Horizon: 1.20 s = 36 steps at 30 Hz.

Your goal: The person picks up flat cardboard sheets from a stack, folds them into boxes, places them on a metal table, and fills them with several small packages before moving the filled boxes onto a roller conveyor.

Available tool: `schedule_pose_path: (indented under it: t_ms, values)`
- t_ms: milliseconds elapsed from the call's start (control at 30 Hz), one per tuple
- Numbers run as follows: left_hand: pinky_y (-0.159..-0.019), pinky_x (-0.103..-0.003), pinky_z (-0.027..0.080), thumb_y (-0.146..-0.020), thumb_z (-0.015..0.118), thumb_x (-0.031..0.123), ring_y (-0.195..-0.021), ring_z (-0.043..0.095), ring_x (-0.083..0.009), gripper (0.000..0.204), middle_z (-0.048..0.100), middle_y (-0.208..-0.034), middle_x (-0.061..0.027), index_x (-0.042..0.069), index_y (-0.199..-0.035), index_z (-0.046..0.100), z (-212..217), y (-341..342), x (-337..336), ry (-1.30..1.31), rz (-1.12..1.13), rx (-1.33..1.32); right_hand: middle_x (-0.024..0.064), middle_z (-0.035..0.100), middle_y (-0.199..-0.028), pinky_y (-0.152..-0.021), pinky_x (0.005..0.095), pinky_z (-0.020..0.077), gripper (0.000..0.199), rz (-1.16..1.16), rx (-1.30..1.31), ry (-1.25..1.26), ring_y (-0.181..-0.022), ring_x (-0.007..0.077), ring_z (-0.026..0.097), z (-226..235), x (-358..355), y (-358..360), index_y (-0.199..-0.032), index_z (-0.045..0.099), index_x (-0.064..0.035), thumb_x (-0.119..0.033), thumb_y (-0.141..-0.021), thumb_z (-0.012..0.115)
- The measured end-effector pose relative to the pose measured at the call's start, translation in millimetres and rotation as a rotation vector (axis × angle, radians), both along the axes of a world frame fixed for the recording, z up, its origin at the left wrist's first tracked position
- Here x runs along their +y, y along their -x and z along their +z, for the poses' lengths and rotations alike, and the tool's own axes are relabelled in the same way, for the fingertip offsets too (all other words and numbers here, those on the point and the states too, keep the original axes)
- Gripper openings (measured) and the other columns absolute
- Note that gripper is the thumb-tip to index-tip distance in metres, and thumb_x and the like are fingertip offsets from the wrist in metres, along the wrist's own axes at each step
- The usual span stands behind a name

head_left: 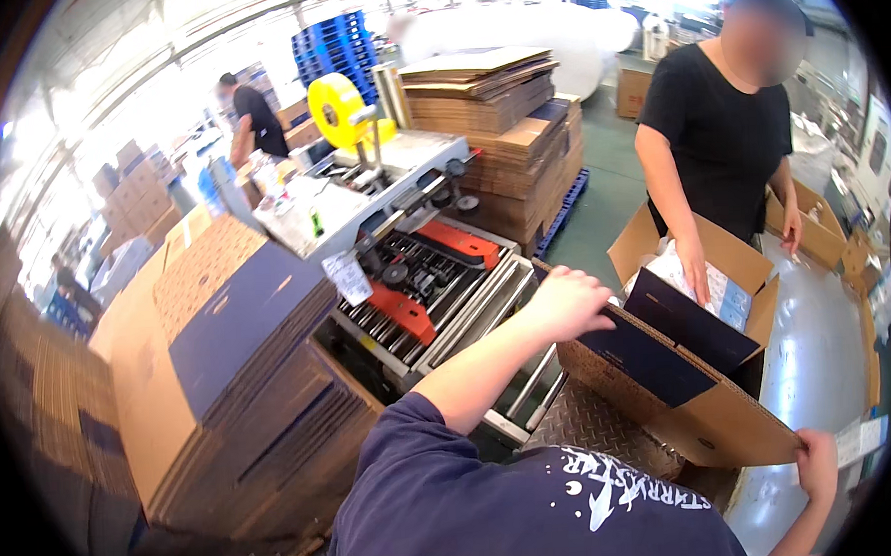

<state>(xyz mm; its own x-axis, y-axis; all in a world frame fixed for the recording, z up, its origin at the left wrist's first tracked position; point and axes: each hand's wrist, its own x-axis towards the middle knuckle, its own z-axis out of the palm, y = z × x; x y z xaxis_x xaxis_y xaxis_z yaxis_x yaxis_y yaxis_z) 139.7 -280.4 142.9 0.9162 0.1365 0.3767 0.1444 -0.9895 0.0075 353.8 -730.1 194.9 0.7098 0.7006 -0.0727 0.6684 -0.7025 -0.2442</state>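
My left hand [564, 301] rests on the top flap edge of an open brown cardboard box [705, 406] with dark blue inner flaps. My right hand [818, 465] grips the box's lower right corner. The box stands on a diamond-plate surface [596, 430] beside a box-taping machine [421, 279] with rollers and orange guards. Across the box, a person in a black shirt [722, 132] reaches one hand [692, 267] into it, onto clear plastic packing [679, 273].
Stacks of flat cardboard [232, 387] lie at my left. More flat cartons are piled on a pallet [504, 136] behind the machine, next to a yellow tape roll [337, 109]. Another person [252, 117] stands far back left. A shiny metal table [817, 361] is at right.
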Motion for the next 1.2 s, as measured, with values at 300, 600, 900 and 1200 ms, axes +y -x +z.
schedule_pose_path:
  t_ms: [300, 600, 900, 1200]
  values:
    - [-0.081, -0.037, 0.038, -0.081, 0.057, 0.047, -0.088, 0.058, -0.022, 0.037, 0.061, -0.081, -0.0042, 0.011, -0.078, 0.064, -9.0, -57.1, 43.9, 0.0, 0.068, -0.052, 0.0115, 0.033, -0.14, -0.105, 0.0597, 0.0136, 0.069, -0.28, -0.769, -0.154, -0.132, 0.0301, 0.027, -101.1, 167.6, 32.7, -0.135, 0.036, -0.01, -0.007, -0.071, 0.063]
    - [-0.087, -0.044, 0.042, -0.085, 0.048, 0.042, -0.099, 0.059, -0.028, 0.039, 0.064, -0.097, -0.0119, 0.007, -0.09, 0.064, 24.8, -59.8, 79.6, 0.054, 0.098, 0.315, 0.0031, 0.052, -0.107, -0.104, 0.0546, 0.0066, 0.026, 0.103, -0.654, -0.516, -0.117, 0.0282, 0.042, -107.9, 155.9, 80.3, -0.087, 0.053, -0.0138, -0.013, -0.063, 0.063]
    - [-0.074, -0.043, 0.05, -0.088, 0.042, 0.041, -0.084, 0.063, -0.0319, 0.046, 0.067, -0.085, -0.0138, 0.003, -0.083, 0.068, 61.3, -29.9, 82.2, 0.1, 0.345, 0.532, 0.0031, 0.04, -0.05, -0.101, 0.0457, 0.0226, 0.024, 0.811, 0.158, -0.929, -0.063, 0.02, 0.048, -20.3, 171.4, 45.2, -0.045, 0.046, -0.0083, -0.022, -0.059, 0.06]
    - [-0.093, -0.041, 0.041, -0.065, 0.07, 0.059, -0.11, 0.052, -0.0371, 0.088, 0.052, -0.119, -0.0262, -0.002, -0.125, 0.046, 17.4, 20.1, -40.1, 0.592, -0.575, 0.888, 0.0132, 0.061, -0.099, -0.094, 0.0429, 0.0376, 0.023, 0.564, 0.2, -0.749, -0.103, 0.0311, 0.052, -146.8, 197.3, 30.4, -0.087, 0.064, -0.0032, -0.012, -0.066, 0.069]
